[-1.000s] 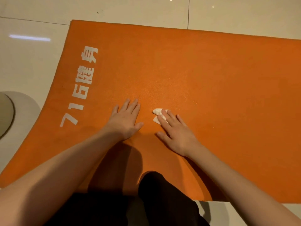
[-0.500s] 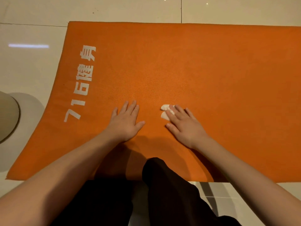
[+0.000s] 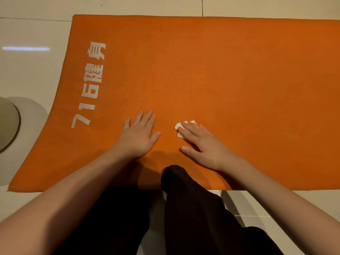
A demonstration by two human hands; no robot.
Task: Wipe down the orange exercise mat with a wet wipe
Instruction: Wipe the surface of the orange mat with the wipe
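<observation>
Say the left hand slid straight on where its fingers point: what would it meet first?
The way looks free: the left hand points across bare orange mat to its far edge, then floor tile. The wet wipe lies aside.

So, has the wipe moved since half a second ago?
Yes, slightly left: the wet wipe under the right hand is closer to the white lettering.
</observation>
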